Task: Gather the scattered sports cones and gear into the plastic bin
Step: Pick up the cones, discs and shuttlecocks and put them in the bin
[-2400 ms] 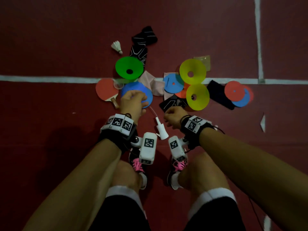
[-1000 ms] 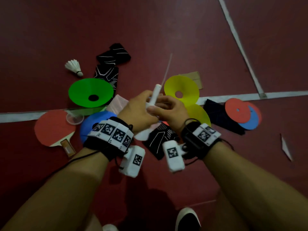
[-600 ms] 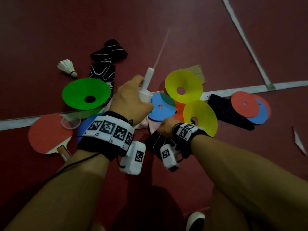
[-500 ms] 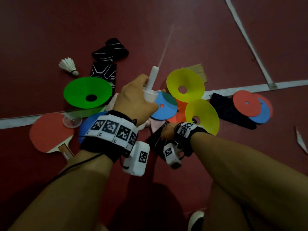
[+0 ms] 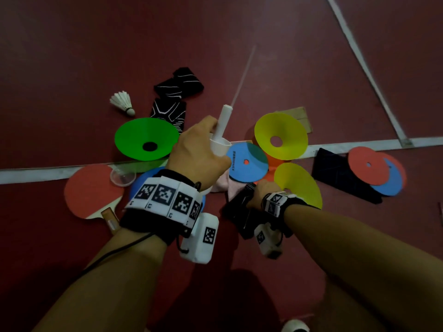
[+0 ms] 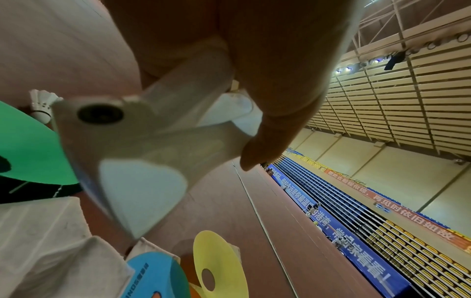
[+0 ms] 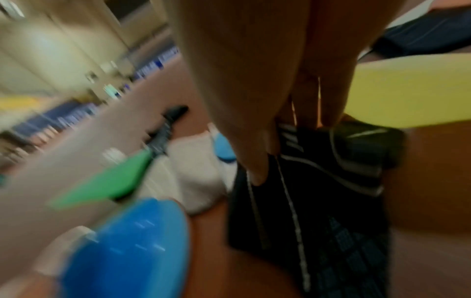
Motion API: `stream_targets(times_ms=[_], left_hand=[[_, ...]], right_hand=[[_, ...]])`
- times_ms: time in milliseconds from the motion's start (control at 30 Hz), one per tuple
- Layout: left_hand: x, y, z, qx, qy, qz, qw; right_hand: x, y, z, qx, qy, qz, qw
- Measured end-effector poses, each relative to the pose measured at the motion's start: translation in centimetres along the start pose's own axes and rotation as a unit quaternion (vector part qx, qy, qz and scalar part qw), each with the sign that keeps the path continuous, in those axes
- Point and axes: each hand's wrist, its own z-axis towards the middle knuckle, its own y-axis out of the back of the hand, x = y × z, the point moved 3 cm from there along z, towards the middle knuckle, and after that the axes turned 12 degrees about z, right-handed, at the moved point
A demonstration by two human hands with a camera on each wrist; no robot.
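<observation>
While left hand [image 5: 196, 149] grips white handle [image 5: 221, 130], right hand [image 5: 262, 192] pinches striped cloth [image 7: 318, 191].

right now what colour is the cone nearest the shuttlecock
Green, clearest in the head view.

**Court floor and the hall around it**

The dark red court floor [image 5: 72, 56] is crossed by a white line [image 5: 36, 173] running left to right, met at the far right by a second white line [image 5: 364, 65] slanting away. Beyond the court stand banks of blue and yellow seats [image 6: 397, 242], a blue banner [image 6: 356, 227] with white characters, and a slatted beige wall [image 6: 407, 90] under ceiling lights.
</observation>
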Motion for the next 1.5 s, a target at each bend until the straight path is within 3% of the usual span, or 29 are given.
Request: stream_targets(times_ms=[100,267,367,467,633,767,833,900,1033,1167,1300,1500], left_hand=[[-0.3,-0.5,0.5,-0.002,-0.005,-0.007,1.000],[-1.6,-2.3,1.2,0.009,-0.014,-0.008,1.000],[-3.1,-3.7,1.5,0.018,-0.029,-0.009,0.999],[-5.0,-5.3,1.8,0.021,-0.041,-0.017,0.999],[-8.5,-8.1,1.7,0.057,-0.063,-0.056,0.995],[-10.8,-11.0,1.9,0.087,-0.068,-0.082,0.990],[-11.7,-12.7,1.7,0.115,-0.073,-0.074,0.988],[-12.2,-14.1,1.4,0.136,-0.090,-0.065,0.985],[-13.2,-16.5,0.4,0.176,-0.122,-0.021,0.977],[-14.2,-17.9,-0.5,0.188,-0.141,0.003,0.972],[-15.0,-19.4,-0.9,0.210,-0.160,0.010,0.965],[-15.6,-20.9,-1.3,0.225,-0.174,0.035,0.958]], right_hand=[[0.3,2.6,-0.9,-0.073,-0.004,0.071,0.995],[-1.2,7.1,-5.0,-0.083,0.043,0.233,0.968],[-2.6,9.7,-7.7,-0.100,0.098,0.240,0.961],[-5.2,12.6,-9.4,-0.180,0.128,0.256,0.941],[-12.3,15.0,-12.2,-0.338,0.025,0.346,0.875],[-18.9,13.9,-14.3,-0.402,-0.059,0.476,0.780],[-22.3,12.9,-15.4,-0.413,-0.105,0.497,0.756],[-25.4,12.0,-16.1,-0.407,-0.157,0.507,0.743],[-30.8,10.7,-17.9,-0.366,-0.252,0.571,0.690],[-33.7,9.5,-18.5,-0.288,-0.311,0.612,0.668],[-34.6,8.7,-18.7,-0.086,-0.310,0.706,0.631],[-37.4,6.1,-17.2,-0.078,-0.312,0.729,0.604]])
